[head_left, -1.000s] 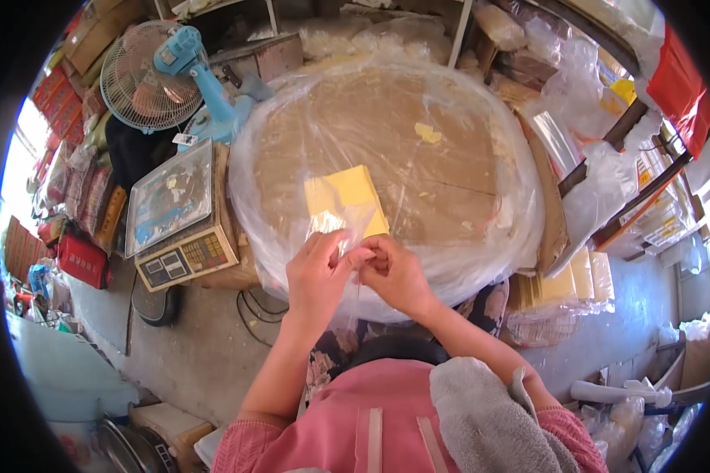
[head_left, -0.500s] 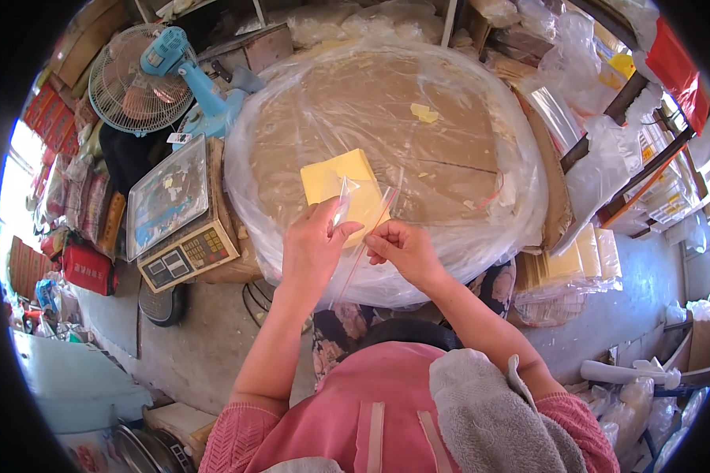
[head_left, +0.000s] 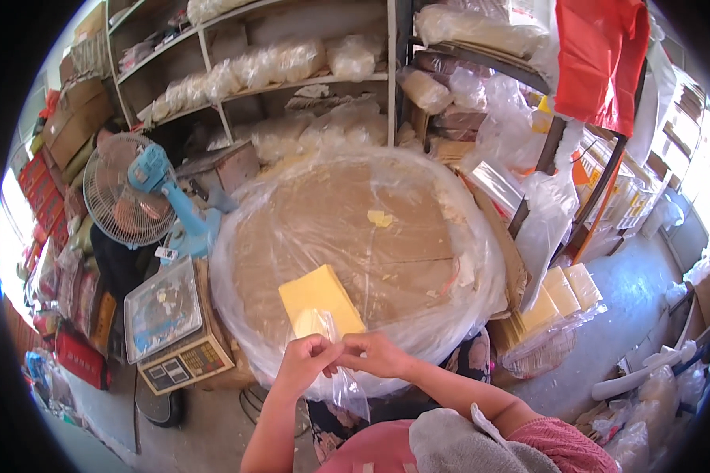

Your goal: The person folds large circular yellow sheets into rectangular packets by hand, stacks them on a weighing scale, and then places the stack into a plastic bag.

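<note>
Near the front edge of the round table lies a flat stack of yellow sheets (head_left: 323, 292), its near end covered by a clear plastic bag (head_left: 349, 394). My left hand (head_left: 304, 364) pinches the gathered film of this bag just below the stack. My right hand (head_left: 377, 353) meets it from the right, fingers closed on the same gathered film. The fingertips of both hands touch, hiding the exact grip. Below them the loose end of the bag hangs past the table edge.
The round table (head_left: 292, 205) is covered in clear film, with yellow scraps (head_left: 379, 217) on it. At left stand a scale (head_left: 183, 361) and a blue fan (head_left: 162, 173). Packed yellow sheets (head_left: 548, 303) lie at right. Shelves (head_left: 300, 85) with bagged goods line the back.
My hands have come together below the yellow stack, gathering the bag film. Before, they were apart, with a thin reddish line at my right fingers. The head view has tilted up toward the shelves.
</note>
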Demonstrator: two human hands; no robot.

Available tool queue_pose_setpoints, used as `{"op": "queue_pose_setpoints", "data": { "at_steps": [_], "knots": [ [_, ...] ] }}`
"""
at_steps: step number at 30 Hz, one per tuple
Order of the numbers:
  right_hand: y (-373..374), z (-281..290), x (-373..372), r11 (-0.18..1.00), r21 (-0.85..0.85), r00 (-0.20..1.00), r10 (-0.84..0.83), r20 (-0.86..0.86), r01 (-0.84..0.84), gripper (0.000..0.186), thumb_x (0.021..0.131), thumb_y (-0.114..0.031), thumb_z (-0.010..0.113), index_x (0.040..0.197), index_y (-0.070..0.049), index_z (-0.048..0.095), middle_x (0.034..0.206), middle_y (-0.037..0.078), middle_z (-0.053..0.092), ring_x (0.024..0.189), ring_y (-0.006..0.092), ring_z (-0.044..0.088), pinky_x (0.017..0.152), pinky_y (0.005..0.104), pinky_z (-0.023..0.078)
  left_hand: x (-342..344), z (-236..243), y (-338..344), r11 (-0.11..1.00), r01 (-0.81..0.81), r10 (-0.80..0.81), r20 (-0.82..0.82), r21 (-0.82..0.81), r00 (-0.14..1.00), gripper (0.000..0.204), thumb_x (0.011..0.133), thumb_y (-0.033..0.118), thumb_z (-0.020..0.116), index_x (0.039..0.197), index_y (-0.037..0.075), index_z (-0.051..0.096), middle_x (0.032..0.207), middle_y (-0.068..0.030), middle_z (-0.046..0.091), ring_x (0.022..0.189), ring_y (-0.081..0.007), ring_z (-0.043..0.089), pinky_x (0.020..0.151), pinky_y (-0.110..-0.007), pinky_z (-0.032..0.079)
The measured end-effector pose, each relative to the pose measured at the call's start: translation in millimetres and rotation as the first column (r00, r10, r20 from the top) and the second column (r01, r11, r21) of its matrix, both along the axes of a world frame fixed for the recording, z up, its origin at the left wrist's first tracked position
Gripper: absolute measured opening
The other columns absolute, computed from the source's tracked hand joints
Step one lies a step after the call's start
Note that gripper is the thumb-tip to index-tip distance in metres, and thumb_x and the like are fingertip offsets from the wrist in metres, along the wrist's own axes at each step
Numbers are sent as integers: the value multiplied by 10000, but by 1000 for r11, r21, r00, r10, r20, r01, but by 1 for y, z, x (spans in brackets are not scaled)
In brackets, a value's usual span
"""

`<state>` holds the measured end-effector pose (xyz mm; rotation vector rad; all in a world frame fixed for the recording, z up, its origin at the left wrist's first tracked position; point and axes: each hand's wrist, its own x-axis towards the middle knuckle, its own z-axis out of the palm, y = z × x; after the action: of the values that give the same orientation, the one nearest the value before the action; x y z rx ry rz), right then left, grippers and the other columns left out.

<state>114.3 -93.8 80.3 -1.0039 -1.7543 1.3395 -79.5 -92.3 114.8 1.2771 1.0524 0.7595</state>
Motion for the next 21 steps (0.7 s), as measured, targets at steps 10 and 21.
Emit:
{"op": "queue_pose_setpoints", "data": {
  "at_steps": [10,21],
  "knots": [
    [9,25,-19,763,-645,645,-476,-598,-35,230,919,-101,550,694,-91,502,650,-18,494,627,86,498,575,246,414,29,-27,-2,964,-185,265,672,-189,692,166,950,158,590,811,68,577,696,-41,601,591,-124,533,557,-241,412],
    [26,-13,-22,720,397,818,-546,-180,569,74,919,-109,591,925,-38,606,828,126,612,749,289,608,659,358,479,6,-13,16,663,-220,602,-334,716,725,101,866,30,560,967,32,566,746,-162,601,673,-324,621,617,-410,479]
  ]
}}
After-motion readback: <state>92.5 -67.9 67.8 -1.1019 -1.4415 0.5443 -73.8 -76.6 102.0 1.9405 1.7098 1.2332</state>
